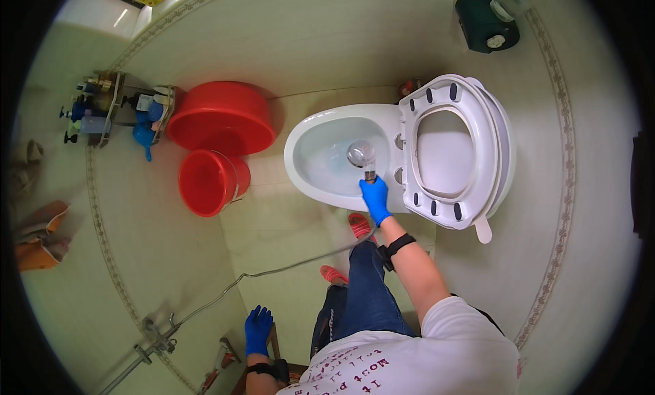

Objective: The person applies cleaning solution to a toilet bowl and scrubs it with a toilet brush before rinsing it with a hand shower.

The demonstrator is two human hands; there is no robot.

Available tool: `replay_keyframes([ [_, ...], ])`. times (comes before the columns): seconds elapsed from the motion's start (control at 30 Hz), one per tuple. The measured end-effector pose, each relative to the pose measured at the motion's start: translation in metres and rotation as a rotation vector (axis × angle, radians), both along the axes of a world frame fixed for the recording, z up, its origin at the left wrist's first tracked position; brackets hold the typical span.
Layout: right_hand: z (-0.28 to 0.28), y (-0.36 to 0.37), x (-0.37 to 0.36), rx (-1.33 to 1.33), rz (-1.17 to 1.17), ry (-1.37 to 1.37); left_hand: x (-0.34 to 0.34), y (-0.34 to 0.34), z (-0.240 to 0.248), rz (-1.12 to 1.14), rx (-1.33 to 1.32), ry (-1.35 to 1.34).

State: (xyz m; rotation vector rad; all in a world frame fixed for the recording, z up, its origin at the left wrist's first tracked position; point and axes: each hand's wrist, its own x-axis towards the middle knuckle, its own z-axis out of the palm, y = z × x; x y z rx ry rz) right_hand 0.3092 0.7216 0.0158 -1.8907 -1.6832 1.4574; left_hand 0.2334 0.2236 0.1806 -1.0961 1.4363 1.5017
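My right hand [374, 197], in a blue glove, grips the handle of a hand shower [361, 154]. Its round clear head hangs over the bowl of a white toilet [300, 183], and water lies in the bowl. From the right hand a thin grey hose [293, 264] runs down left to a wall tap [160, 337]. The toilet seat [475, 166] and lid stand raised against the wall on the right. My left hand [258, 330], also gloved in blue, is low at the left with its fingers stretched out; nothing shows in it.
A big red basin [222, 115] and a red bucket [205, 183] stand left of the toilet. Wall racks [112, 108] hold several bottles. A dark green holder [486, 23] hangs at the upper right. Near my left hand is a red-handled tool [222, 363]. My feet wear red slippers [359, 224].
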Motion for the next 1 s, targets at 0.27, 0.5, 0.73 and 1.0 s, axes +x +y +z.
replay_keyframes([
  [0.27, 0.030, -0.012, 0.053, 0.000, 0.001, -0.090, -0.007, 0.014, 0.008, -0.089, 0.001, 0.027],
  [0.5, 0.041, -0.022, 0.063, 0.108, -0.122, -0.077, 0.021, -0.016, -0.004, -0.046, 0.004, -0.022],
  [0.73, 0.029, -0.037, 0.049, 0.037, -0.113, 0.035, 0.027, 0.001, -0.002, -0.112, -0.034, -0.027],
  [1.0, 0.028, -0.056, 0.045, 0.014, -0.199, 0.105, 0.017, 0.040, 0.009, -0.330, -0.074, 0.076],
])
